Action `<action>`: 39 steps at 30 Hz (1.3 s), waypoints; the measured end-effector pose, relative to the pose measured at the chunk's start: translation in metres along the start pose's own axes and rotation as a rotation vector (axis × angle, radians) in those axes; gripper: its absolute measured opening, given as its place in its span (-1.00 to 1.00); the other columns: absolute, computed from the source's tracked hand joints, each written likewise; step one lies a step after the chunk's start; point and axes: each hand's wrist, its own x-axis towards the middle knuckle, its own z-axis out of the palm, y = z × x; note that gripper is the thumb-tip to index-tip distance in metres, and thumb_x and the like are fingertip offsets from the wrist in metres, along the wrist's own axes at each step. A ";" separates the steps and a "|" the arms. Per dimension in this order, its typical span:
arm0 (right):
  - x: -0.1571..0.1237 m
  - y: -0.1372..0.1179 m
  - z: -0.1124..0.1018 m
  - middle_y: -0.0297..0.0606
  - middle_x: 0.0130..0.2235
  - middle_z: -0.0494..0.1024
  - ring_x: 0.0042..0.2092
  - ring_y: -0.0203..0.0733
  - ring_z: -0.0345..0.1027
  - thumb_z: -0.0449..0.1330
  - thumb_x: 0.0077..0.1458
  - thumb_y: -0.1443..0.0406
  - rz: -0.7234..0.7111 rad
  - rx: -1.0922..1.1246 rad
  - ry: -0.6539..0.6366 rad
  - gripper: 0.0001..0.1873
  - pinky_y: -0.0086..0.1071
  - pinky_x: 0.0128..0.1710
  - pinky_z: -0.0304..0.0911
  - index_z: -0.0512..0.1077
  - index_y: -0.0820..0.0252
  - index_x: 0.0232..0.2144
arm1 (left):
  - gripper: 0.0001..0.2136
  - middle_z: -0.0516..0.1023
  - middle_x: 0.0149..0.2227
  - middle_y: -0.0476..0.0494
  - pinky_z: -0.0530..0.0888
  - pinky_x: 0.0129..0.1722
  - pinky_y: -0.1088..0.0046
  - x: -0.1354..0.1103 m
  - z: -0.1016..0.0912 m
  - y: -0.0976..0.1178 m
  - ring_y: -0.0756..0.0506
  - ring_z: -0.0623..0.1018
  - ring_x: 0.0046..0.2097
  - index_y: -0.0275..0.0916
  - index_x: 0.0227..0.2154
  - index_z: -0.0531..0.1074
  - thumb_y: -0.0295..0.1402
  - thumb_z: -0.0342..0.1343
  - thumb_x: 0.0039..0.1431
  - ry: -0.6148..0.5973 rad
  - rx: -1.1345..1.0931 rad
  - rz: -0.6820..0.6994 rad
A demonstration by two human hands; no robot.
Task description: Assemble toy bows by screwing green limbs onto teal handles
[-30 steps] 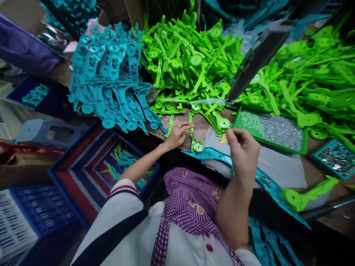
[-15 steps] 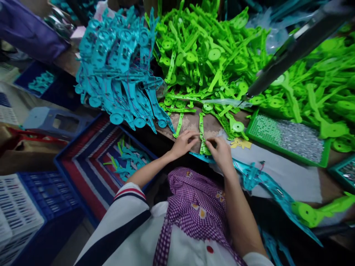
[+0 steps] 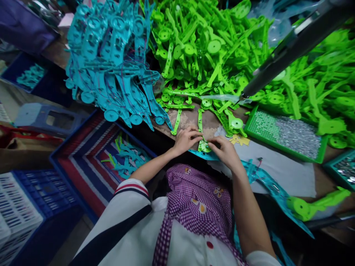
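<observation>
In front of my apron, a narrow green plastic part (image 3: 200, 117) with a round end lies at the table's edge, over a long teal plastic piece (image 3: 267, 178). My left hand (image 3: 186, 142) has its thumb and fingertips pinched together at the left side of the green part. From the right, my right hand (image 3: 227, 152) pinches at its rounded lower end. Whether a small thing sits between the fingertips is too fine to make out. The teal piece runs rightward under my right forearm, with another green part (image 3: 302, 210) at its far end.
Teal plastic pieces (image 3: 116, 70) with thin wires are stacked at the back left. A big heap of green parts (image 3: 210, 44) fills the back. A green tray (image 3: 294, 157) of small metal pieces stands right, below a dark hanging tool (image 3: 266, 74). A striped bin (image 3: 83, 173) sits lower left.
The view has shifted slightly. My left fingertips have come nearer to my right ones over the lower end of the green part, and my right hand lies a little flatter.
</observation>
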 end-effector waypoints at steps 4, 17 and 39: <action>-0.006 -0.004 0.002 -0.16 -0.22 0.52 -0.16 -0.08 0.38 0.12 0.20 0.17 -0.052 -0.017 0.016 -0.78 -0.19 -0.10 0.29 0.48 0.15 -0.22 | -0.81 0.59 -0.06 -0.09 0.46 0.00 0.30 -0.001 0.000 -0.002 -0.08 0.59 -0.05 -0.06 -0.14 0.62 -0.22 0.26 0.22 -0.009 0.013 0.030; 0.023 -0.018 0.004 -0.31 -0.42 0.48 -0.39 -0.21 0.25 0.16 -0.04 0.26 0.222 -0.218 -0.098 -0.93 -0.35 -0.36 0.05 0.37 0.12 -0.45 | -0.80 0.59 -0.09 -0.09 0.47 -0.15 0.40 0.002 -0.001 0.008 -0.06 0.60 -0.14 -0.10 -0.18 0.63 -0.24 0.33 0.13 -0.009 0.065 -0.047; 0.044 -0.001 -0.017 -0.42 -0.53 0.33 -0.44 -0.28 0.17 0.18 -0.04 0.19 0.056 0.023 -0.489 -0.84 -0.37 -0.39 0.09 0.30 0.11 -0.51 | -0.78 0.60 -0.08 -0.19 0.54 -0.25 0.46 0.015 -0.016 -0.009 0.01 0.56 -0.29 -0.26 -0.08 0.55 -0.32 0.18 0.26 0.143 -0.291 -0.126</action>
